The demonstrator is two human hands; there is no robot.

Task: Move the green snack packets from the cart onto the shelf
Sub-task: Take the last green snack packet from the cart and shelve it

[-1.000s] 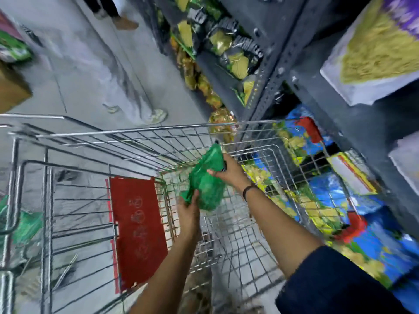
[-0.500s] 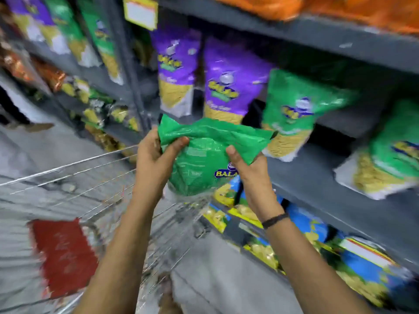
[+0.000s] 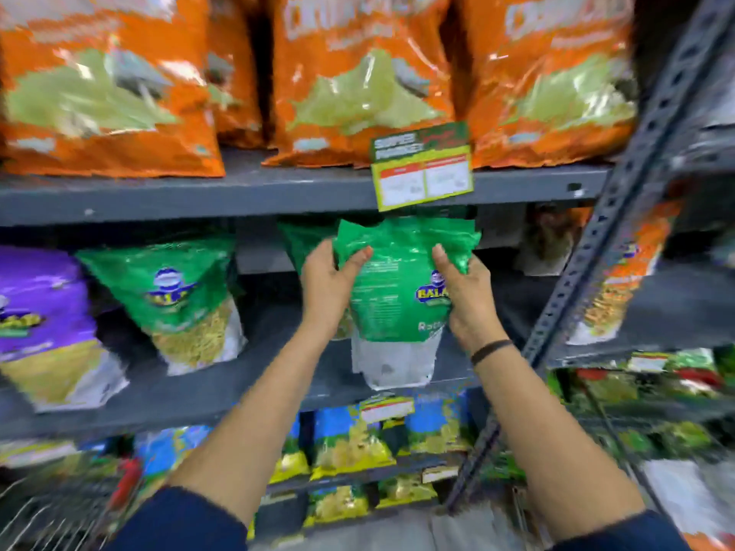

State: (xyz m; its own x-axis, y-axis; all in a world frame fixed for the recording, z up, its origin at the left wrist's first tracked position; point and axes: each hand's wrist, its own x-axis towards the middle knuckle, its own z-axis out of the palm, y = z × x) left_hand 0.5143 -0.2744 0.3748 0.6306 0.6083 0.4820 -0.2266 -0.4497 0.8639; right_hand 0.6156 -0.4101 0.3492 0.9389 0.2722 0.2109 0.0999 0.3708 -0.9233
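I hold a green snack packet [image 3: 397, 288] upright with both hands, its white bottom just above the front lip of the grey middle shelf [image 3: 199, 395]. My left hand [image 3: 330, 284] grips its left edge and my right hand [image 3: 465, 296] grips its right edge. Another green packet [image 3: 306, 240] stands right behind it, partly hidden. A further green packet [image 3: 179, 296] stands on the same shelf to the left. Only a corner of the wire cart [image 3: 47, 518] shows at the bottom left.
Orange packets [image 3: 350, 81] fill the shelf above, and a price tag [image 3: 423, 173] hangs from its edge over the held packet. A purple packet [image 3: 39, 328] stands far left. A slotted grey upright [image 3: 620, 232] rises on the right. Blue and yellow packets [image 3: 354, 439] sit below.
Both hands lifted the green packet out of the cart, raised it to the middle shelf, and turned it upright. My view swung from the cart up to the shelves.
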